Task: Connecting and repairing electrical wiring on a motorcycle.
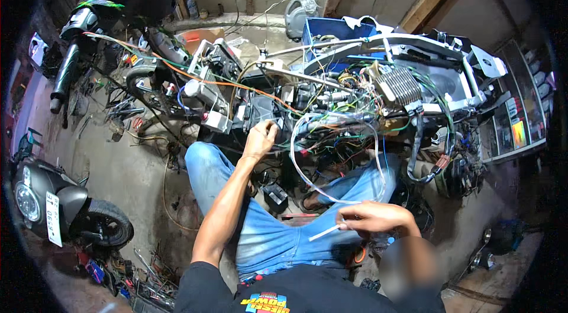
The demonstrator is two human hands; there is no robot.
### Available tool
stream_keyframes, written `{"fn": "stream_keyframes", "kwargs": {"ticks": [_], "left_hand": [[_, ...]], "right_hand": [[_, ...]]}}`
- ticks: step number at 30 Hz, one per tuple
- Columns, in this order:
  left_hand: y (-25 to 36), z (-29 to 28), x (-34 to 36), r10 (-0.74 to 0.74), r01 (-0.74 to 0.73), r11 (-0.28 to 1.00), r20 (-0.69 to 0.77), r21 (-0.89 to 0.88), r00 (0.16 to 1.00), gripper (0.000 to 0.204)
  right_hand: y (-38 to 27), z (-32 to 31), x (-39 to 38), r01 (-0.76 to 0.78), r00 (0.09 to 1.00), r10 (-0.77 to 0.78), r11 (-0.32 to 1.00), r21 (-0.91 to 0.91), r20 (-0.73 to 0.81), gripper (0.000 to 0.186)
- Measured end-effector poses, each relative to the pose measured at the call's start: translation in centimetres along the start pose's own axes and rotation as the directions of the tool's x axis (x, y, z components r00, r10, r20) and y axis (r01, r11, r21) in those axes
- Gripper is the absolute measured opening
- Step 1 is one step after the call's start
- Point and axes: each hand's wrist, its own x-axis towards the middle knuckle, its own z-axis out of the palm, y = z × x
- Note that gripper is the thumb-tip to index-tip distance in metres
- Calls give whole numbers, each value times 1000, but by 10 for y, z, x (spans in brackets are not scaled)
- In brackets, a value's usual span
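Note:
My left hand (260, 140) reaches to the black part (264, 110) in the middle of a stripped motorbike frame (337, 49). Its fingers are pinched together, and whatever they grip is too small to make out. Over my lap, my right hand (376, 216) holds a slim white cigarette (324, 233) between its fingers, pointing left. Just above that hand dips a loop of pale cable (294, 156), hanging from the tangled wiring (349, 115). A finned metal unit (397, 85) is fixed to the frame on the right. Orange and green wires (195, 70) stretch left toward the handlebar.
A blue crate (337, 32) stands behind the frame. At the left is a dark scooter front (65, 200) with its wheel; a black handlebar grip (65, 76) sticks out above it. Loose tools (148, 280) lie lower left. A glass cabinet (515, 118) stands right.

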Motion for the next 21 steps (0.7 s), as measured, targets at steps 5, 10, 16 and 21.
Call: {"fn": "stream_keyframes", "kwargs": {"ticks": [5, 10, 16, 21], "left_hand": [[17, 3, 25, -160, 173, 964, 83, -202, 984, 31], [36, 23, 36, -236, 283, 807, 156, -519, 959, 49], [46, 51, 54, -156, 346, 611, 320, -712, 934, 54], [60, 52, 57, -60, 449, 417, 469, -790, 881, 53]], "right_hand": [[-54, -62, -35, 22, 985, -97, 888, 459, 141, 27], [-112, -91, -46, 313, 933, -2, 500, 807, -360, 25], [-115, -161, -6, 538, 467, 55, 775, 333, -882, 23], [-63, -238, 66, -385, 375, -205, 853, -353, -904, 28]]}}
